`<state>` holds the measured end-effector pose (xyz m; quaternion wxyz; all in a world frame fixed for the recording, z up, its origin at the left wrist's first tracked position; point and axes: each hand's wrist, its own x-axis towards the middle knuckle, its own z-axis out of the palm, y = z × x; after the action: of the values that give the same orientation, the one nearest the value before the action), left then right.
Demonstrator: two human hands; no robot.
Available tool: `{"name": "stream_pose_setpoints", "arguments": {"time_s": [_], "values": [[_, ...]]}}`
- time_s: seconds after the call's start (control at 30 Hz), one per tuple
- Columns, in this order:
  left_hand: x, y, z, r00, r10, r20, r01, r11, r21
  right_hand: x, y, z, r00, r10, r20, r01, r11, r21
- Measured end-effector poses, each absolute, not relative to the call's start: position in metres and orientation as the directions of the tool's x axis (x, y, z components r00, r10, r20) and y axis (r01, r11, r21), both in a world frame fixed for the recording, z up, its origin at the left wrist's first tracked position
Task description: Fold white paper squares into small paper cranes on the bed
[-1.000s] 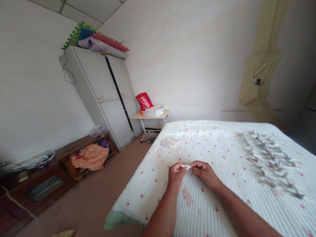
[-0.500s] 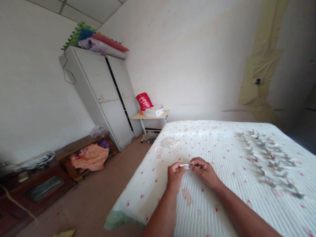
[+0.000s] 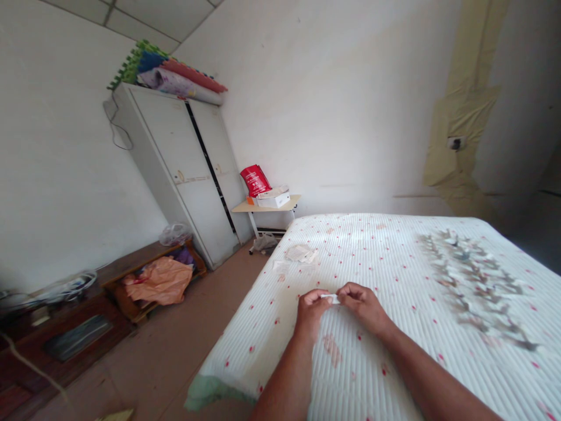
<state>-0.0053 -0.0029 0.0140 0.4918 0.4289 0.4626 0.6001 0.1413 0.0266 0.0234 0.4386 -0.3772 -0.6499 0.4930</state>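
A small white strip, perhaps paper, [image 3: 332, 299] is stretched between both hands above the bed [image 3: 350, 356]. Its left end is pinched in the fingers of my left hand [image 3: 312, 311]. The fingers of my right hand [image 3: 363, 305] close on the other end. Thin pale sheets [image 3: 300, 254] lie flat on the cover beyond my left hand. On the right side of the bed, several small grey and white folded-looking pieces [image 3: 480, 275] are spread in rows; they are too blurred to make out exactly.
A small table [image 3: 240, 207] with a red bag [image 3: 255, 180] and a white box [image 3: 275, 200] stands behind the bed. Left of it is a grey cabinet [image 3: 175, 146] with foam mats on top. A low wooden unit [image 3: 118, 255] with an orange bag [image 3: 163, 279] stands at the left.
My fingers have shifted slightly around the white strip, and a little more of it shows between my hands. Both hands are in nearly the same place.
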Motion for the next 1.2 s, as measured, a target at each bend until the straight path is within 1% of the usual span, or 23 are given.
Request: {"name": "stream_pose_setpoints", "arguments": {"time_s": [0.13,0.23,0.3,0.4,0.5,0.57,0.6,0.67,0.73,0.8,0.9,0.97,1.0,1.07,1.13,1.2], "values": [[-0.005,-0.001,0.009,-0.126,0.99,0.059,-0.241,-0.089,0.967,0.142,0.027,0.025,-0.331,0.93,0.162,0.049,0.189,-0.981],[-0.004,0.0,0.01,-0.13,0.99,0.063,-0.238,-0.093,0.967,0.142,0.028,0.025,-0.335,0.932,0.14,0.06,0.169,-0.984],[-0.004,0.0,0.01,-0.135,0.989,0.067,-0.233,-0.098,0.968,0.142,0.028,0.025,-0.345,0.927,0.144,0.033,0.166,-0.986],[-0.004,-0.001,0.01,-0.124,0.989,0.079,-0.207,-0.103,0.973,0.142,0.028,0.024,-0.384,0.914,0.135,-0.005,0.144,-0.99],[-0.004,-0.002,0.011,-0.092,0.99,0.106,-0.126,-0.117,0.985,0.144,0.029,0.021,-0.412,0.906,0.095,0.046,0.125,-0.991],[-0.004,-0.003,0.012,-0.082,0.986,0.149,-0.024,-0.151,0.988,0.146,0.03,0.02,-0.405,0.907,0.111,0.095,0.162,-0.982],[-0.003,-0.004,0.013,-0.084,0.979,0.185,0.037,-0.182,0.983,0.148,0.03,0.019,-0.4,0.905,0.145,0.123,0.209,-0.97],[-0.002,-0.005,0.016,-0.081,0.952,0.295,0.152,-0.281,0.948,0.151,0.03,0.02,-0.391,0.883,0.259,0.208,0.358,-0.91],[-0.001,-0.005,0.017,-0.046,0.905,0.423,0.271,-0.397,0.877,0.156,0.029,0.021,-0.407,0.827,0.389,0.337,0.532,-0.777],[0.0,-0.006,0.017,0.015,0.857,0.515,0.409,-0.475,0.779,0.161,0.026,0.023,-0.463,0.747,0.477,0.466,0.662,-0.586],[0.001,-0.006,0.013,0.111,0.817,0.566,0.597,-0.51,0.619,0.167,0.02,0.022,-0.585,0.632,0.508,0.561,0.768,-0.31],[0.0,-0.007,0.011,0.203,0.796,0.571,0.68,-0.534,0.503,0.17,0.017,0.02,-0.641,0.589,0.493,0.576,0.793,-0.199],[0.0,-0.007,0.01,0.258,0.785,0.563,0.71,-0.549,0.44,0.171,0.016,0.02,-0.66,0.579,0.479,0.576,0.799,-0.172],[-0.002,-0.009,0.011,0.361,0.771,0.525,0.757,-0.571,0.318,0.174,0.013,0.02,-0.685,0.579,0.443,0.571,0.803,-0.168],[-0.003,-0.013,0.013,0.435,0.766,0.473,0.789,-0.577,0.211,0.177,0.012,0.021,-0.701,0.587,0.404,0.55,0.806,-0.218],[-0.003,-0.02,0.016,0.487,0.763,0.424,0.803,-0.583,0.127,0.182,0.011,0.022,-0.703,0.603,0.378,0.519,0.798,-0.307]]}}
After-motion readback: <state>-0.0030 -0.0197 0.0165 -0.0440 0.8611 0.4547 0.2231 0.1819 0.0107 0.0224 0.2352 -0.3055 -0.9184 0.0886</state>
